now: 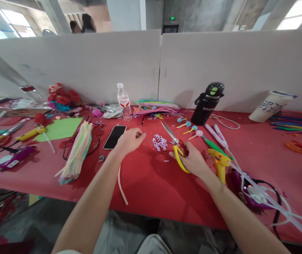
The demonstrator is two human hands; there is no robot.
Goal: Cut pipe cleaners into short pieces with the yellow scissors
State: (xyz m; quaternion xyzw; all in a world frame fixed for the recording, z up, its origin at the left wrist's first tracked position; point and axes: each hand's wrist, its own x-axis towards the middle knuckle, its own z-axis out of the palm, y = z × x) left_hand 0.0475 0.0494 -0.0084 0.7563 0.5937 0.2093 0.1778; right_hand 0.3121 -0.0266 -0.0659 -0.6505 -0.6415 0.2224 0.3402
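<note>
Resting left hand: my left hand (129,140) lies loosely curled on the red surface (151,183), holding nothing I can make out, just beside the phone (114,137).
Strip: a pale strip (122,187) lies under my left forearm.
Cut pieces: small lilac bits (159,142) sit between my hands.
Right hand: my right hand (191,159) is closed around the yellow handles of the scissors (176,145), blades pointing away.
Glue gun: a yellow glue gun (219,163) stands just right of that hand.
</note>
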